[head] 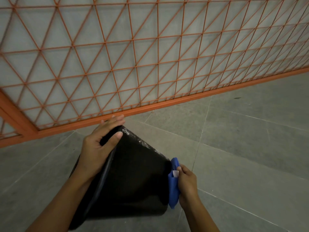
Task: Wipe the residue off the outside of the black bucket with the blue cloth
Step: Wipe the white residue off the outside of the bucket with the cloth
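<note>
Head view: left hand (98, 144) grips the tilted bucket (133, 178) rim at 11 o'clock; right hand (187, 185) pinches the cloth (173, 190) against its base.

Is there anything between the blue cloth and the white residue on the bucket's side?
Nothing visible. The right hand presses the blue cloth against the black bucket base; the residue lies exposed along the upper side. The left hand grips the rim.

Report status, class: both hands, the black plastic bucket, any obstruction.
Left hand gripping rim of tilted black plastic bucket. Right hand pressing bunched blue cloth to its base. Whitish residue remains on upper side. Nothing obstructing.
</note>
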A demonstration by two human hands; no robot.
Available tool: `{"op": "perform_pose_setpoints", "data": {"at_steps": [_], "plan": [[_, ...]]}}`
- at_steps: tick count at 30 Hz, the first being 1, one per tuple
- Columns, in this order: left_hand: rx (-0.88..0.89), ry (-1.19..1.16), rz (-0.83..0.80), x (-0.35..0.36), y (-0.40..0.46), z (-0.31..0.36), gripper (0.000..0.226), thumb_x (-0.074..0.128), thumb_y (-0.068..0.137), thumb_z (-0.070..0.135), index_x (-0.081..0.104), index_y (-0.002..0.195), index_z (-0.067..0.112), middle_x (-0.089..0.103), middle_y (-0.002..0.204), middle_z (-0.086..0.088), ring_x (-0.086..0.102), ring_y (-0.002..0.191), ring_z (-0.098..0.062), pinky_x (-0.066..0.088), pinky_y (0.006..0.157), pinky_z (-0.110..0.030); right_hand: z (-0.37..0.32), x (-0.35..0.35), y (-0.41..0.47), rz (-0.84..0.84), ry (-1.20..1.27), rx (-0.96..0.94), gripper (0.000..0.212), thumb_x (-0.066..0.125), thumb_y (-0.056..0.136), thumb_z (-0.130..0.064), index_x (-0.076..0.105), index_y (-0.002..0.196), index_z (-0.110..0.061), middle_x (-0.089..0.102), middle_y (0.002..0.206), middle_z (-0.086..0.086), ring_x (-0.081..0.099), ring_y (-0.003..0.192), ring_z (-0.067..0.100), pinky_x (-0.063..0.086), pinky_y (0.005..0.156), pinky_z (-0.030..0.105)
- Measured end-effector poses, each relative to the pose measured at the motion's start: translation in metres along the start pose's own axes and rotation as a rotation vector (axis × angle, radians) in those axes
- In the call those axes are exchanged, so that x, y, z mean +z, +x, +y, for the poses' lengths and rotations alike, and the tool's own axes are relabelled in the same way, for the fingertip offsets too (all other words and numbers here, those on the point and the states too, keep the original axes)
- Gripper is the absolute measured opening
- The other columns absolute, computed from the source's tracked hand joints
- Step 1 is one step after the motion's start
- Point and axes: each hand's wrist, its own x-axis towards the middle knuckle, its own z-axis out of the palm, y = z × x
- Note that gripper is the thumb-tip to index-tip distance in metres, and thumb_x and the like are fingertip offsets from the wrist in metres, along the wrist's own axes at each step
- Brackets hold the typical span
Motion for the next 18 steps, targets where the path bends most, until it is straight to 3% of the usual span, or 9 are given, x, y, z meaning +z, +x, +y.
{"op": "perform_pose_setpoints", "data": {"at_steps": [3,5,7,8,11,13,15,18], "plan": [[0.022,-0.085,0.035,-0.002,-0.002,0.009,0.034,0.055,0.083,0.034,0.062,0.117,0.028,0.062,0.127,0.008,0.05,0.127,-0.013,0.034,0.112,-0.033,0.007,0.002,-0.01,0.103,0.098,-0.078,0.026,0.038,0.097,-0.017,0.058,0.113,-0.01,0.06,0.1,0.008,0.057,0.094,0.023,0.046,0.09,0.038],[0.019,-0.037,-0.009,-0.001,-0.008,0.009,0.056,0.05,0.084,0.034,0.045,0.137,0.019,0.044,0.146,0.003,0.034,0.139,-0.013,0.025,0.117,-0.031,0.01,0.003,-0.018,0.123,0.186,-0.104,0.026,0.038,0.096,-0.015,0.057,0.113,-0.009,0.06,0.1,0.008,0.057,0.09,0.02,0.045,0.088,0.035],[0.0,0.084,-0.037,0.002,-0.016,0.005,0.071,0.047,0.082,0.046,0.026,0.146,0.025,0.022,0.156,0.009,0.014,0.146,-0.008,0.012,0.118,-0.023,0.017,0.003,-0.022,0.118,0.244,-0.102,0.024,0.039,0.096,-0.014,0.057,0.11,-0.01,0.06,0.103,0.011,0.057,0.09,0.019,0.045,0.085,0.031],[-0.012,0.109,-0.031,0.003,-0.018,0.004,0.073,0.048,0.081,0.055,0.025,0.146,0.028,0.022,0.156,0.011,0.012,0.146,-0.008,0.011,0.118,-0.024,0.021,0.004,-0.023,0.114,0.263,-0.084,0.024,0.04,0.095,-0.014,0.057,0.112,-0.009,0.059,0.108,0.013,0.057,0.095,0.022,0.045,0.087,0.032],[0.033,0.134,0.061,0.004,-0.021,0.01,0.066,0.042,0.082,0.072,0.046,0.131,0.028,0.047,0.14,0.004,0.035,0.136,-0.021,0.024,0.113,-0.031,0.026,0.003,-0.022,0.114,0.238,-0.075,0.031,0.042,0.094,-0.012,0.052,0.122,-0.002,0.055,0.124,0.019,0.053,0.107,0.028,0.04,0.097,0.035],[0.063,0.15,0.087,0.009,-0.021,0.015,0.06,0.041,0.082,0.074,0.049,0.125,0.032,0.048,0.136,0.002,0.037,0.134,-0.022,0.026,0.113,-0.035,0.023,0.004,-0.027,0.129,0.191,-0.135,0.031,0.042,0.094,-0.01,0.053,0.122,-0.002,0.055,0.124,0.019,0.052,0.103,0.024,0.037,0.092,0.028],[0.072,0.131,0.047,0.017,-0.022,0.016,0.064,0.04,0.08,0.075,0.045,0.129,0.034,0.04,0.145,0.003,0.023,0.143,-0.019,0.02,0.117,-0.04,0.019,0.008,-0.041,0.155,0.175,-0.214,0.031,0.043,0.093,-0.004,0.054,0.122,-0.004,0.055,0.126,0.012,0.051,0.11,0.022,0.035,0.09,0.014],[0.097,0.157,-0.013,0.024,-0.019,0.017,0.071,0.041,0.08,0.074,0.044,0.132,0.026,0.037,0.148,0.002,0.016,0.146,-0.019,0.017,0.117,-0.05,0.008,0.029,-0.087,0.141,0.161,-0.428,0.051,0.048,0.087,0.01,0.061,0.112,-0.032,0.058,0.121,-0.018,0.049,0.119,0.004,0.034,0.08,-0.005]]}}
